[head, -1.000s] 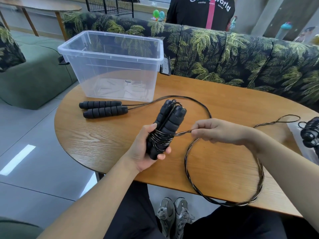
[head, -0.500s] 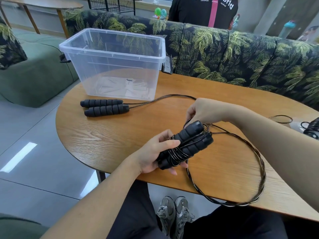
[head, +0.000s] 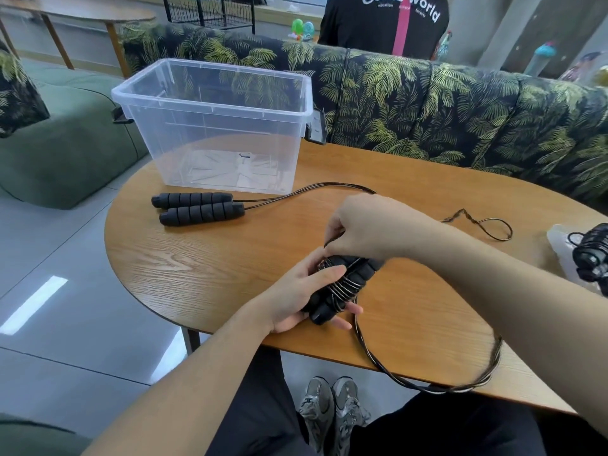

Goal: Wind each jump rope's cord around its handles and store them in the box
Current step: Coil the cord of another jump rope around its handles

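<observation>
Table [head: 204, 278]: holds everything.
Box [head: 210, 126]: clear, at the far left of the table.
Spare rope [head: 197, 209]: handles side by side near the box.
Left hand [head: 296, 291]: curled round the part-wound handles [head: 342, 284].
Right hand [head: 358, 228]: pinching the cord [head: 427, 386] over the handles.

Right hand [head: 358, 230] hides the handles' [head: 342, 284] far ends
</observation>
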The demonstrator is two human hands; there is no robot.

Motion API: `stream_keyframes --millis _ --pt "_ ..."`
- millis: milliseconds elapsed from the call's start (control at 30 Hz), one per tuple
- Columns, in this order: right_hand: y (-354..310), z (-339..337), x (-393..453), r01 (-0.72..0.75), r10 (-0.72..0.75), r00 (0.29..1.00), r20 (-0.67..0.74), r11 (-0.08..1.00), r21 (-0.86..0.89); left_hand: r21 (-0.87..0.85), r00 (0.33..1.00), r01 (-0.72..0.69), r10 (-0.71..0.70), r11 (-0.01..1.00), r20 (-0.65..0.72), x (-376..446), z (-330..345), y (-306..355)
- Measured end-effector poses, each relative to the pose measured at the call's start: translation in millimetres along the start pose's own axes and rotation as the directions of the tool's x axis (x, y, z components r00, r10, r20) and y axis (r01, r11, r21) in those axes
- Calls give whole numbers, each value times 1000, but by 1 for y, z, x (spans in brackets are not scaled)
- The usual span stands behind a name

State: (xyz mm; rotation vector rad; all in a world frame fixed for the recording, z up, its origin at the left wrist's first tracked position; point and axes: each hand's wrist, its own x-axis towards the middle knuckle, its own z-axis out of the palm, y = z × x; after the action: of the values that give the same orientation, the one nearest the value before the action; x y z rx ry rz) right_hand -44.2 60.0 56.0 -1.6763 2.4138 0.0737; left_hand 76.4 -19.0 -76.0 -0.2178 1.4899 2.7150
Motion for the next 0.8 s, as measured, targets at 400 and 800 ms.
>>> stream_keyframes --millis 400,800 --pt "15 41 -36 -89 130 989 -70 903 419 -157 931 -203 141 967 -336 4 -2 2" --pt "41 54 -48 -51 87 995 -43 847 529 -95 964 -166 142 982 -223 2 -2 1"
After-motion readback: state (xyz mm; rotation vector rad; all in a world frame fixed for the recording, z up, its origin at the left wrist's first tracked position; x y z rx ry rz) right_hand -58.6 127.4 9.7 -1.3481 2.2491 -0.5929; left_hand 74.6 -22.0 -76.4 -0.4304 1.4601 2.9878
